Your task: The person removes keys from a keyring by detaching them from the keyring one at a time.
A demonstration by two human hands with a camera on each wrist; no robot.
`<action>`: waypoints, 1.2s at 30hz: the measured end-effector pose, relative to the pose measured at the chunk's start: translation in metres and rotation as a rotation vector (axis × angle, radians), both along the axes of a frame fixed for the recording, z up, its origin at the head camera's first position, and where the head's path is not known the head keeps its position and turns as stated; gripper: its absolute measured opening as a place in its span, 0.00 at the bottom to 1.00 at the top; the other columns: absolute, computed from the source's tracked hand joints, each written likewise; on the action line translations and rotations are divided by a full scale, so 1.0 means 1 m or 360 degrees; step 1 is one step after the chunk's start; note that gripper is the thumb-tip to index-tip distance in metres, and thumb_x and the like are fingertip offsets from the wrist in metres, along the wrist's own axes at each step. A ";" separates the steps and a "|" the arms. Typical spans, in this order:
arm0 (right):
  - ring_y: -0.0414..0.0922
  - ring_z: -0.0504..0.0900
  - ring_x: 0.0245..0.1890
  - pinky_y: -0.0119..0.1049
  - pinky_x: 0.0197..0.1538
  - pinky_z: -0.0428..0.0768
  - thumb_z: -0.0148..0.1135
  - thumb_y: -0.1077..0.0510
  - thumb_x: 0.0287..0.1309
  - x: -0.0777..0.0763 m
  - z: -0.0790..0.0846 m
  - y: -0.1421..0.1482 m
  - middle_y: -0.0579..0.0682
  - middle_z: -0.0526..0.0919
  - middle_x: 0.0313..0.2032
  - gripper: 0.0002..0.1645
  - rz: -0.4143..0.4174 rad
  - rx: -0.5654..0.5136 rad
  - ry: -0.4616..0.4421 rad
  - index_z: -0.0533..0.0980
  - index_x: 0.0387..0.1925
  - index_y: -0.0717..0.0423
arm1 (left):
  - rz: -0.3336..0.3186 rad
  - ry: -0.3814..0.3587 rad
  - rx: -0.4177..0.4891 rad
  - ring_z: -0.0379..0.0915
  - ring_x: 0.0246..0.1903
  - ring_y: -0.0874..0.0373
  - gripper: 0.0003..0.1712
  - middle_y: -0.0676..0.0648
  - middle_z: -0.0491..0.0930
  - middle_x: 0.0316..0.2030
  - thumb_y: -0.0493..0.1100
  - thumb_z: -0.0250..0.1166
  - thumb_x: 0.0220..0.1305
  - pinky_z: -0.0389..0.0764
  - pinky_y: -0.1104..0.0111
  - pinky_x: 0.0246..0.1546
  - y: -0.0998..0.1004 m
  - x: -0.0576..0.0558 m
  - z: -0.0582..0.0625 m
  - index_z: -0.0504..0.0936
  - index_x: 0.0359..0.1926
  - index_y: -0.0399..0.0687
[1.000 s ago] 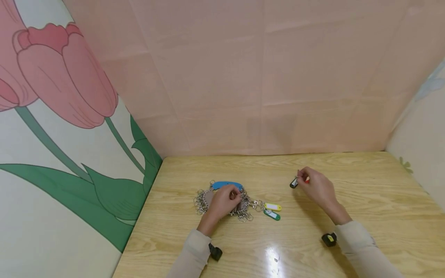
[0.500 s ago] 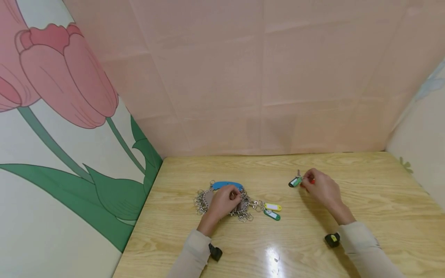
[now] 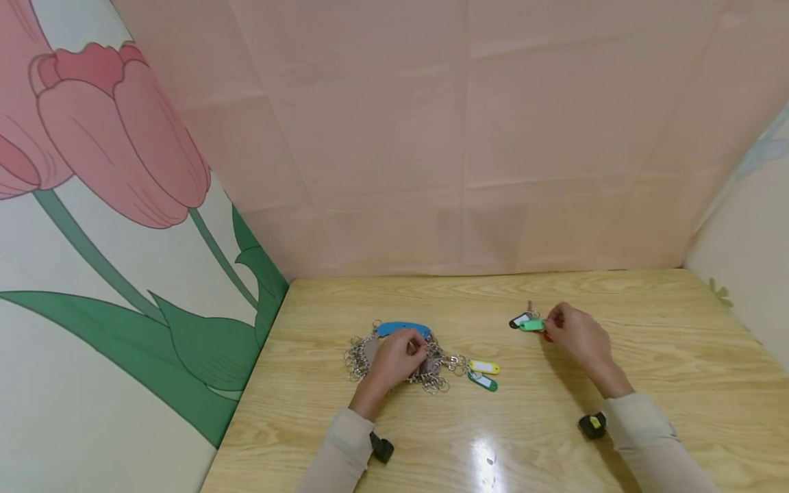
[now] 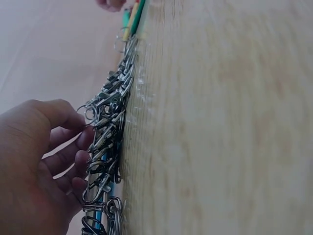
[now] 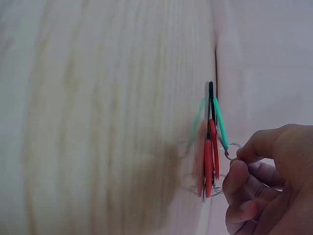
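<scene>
My left hand (image 3: 394, 359) rests over a grey-brown panel (image 3: 371, 348) fringed with metal snap hooks and rings, a blue curved strip (image 3: 402, 329) along its far side. In the left wrist view, thumb and forefinger pinch a small metal ring (image 4: 89, 115) among the hooks (image 4: 105, 142). At the right, thumb and forefinger of my right hand (image 3: 578, 335) pinch the ring (image 5: 234, 150) of a light green key tag (image 3: 532, 325). This tag overlaps a black key tag (image 3: 518, 320) with a white label. Red key tags (image 5: 209, 166) lie close by, partly hidden by the hand in the head view.
A yellow key tag (image 3: 483, 367) and a dark green key tag (image 3: 482, 381) lie right of the panel, joined to its rings. A narrow metal key end (image 3: 529, 305) sticks out behind the black tag. A pink cloth wall (image 3: 468, 226) borders the wooden table (image 3: 456, 438).
My right hand has moved slightly right, drawing the light green tag out so it lies level, partly over the black tag. The left hand has stayed in place.
</scene>
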State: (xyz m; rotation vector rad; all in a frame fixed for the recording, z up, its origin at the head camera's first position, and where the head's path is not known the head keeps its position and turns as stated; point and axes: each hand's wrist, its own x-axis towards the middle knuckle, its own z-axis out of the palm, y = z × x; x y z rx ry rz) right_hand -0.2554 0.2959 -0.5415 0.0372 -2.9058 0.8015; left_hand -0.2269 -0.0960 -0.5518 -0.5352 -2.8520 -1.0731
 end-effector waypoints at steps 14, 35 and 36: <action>0.47 0.76 0.26 0.40 0.24 0.70 0.56 0.53 0.70 0.002 -0.003 0.008 0.59 0.86 0.37 0.15 -0.0009 0.0015 -0.0133 0.77 0.47 0.61 | -0.0006 -0.0042 -0.0011 0.71 0.30 0.69 0.03 0.57 0.84 0.40 0.47 0.68 0.75 0.75 0.74 0.31 -0.001 0.001 -0.001 0.86 0.44 0.57; 0.47 0.80 0.29 0.39 0.25 0.71 0.60 0.53 0.72 0.008 0.009 -0.010 0.58 0.88 0.37 0.14 0.0067 -0.0027 -0.0019 0.80 0.46 0.60 | -0.0058 -0.0042 0.0037 0.72 0.30 0.70 0.03 0.57 0.84 0.39 0.46 0.68 0.75 0.76 0.74 0.31 -0.003 0.001 -0.001 0.86 0.45 0.55; 0.48 0.81 0.30 0.39 0.25 0.72 0.60 0.53 0.72 0.009 0.011 -0.013 0.59 0.88 0.38 0.13 0.0071 -0.0020 -0.0006 0.80 0.46 0.60 | -0.0057 -0.0039 0.0033 0.72 0.30 0.70 0.02 0.57 0.84 0.39 0.45 0.68 0.75 0.77 0.74 0.32 -0.003 0.001 -0.001 0.86 0.45 0.56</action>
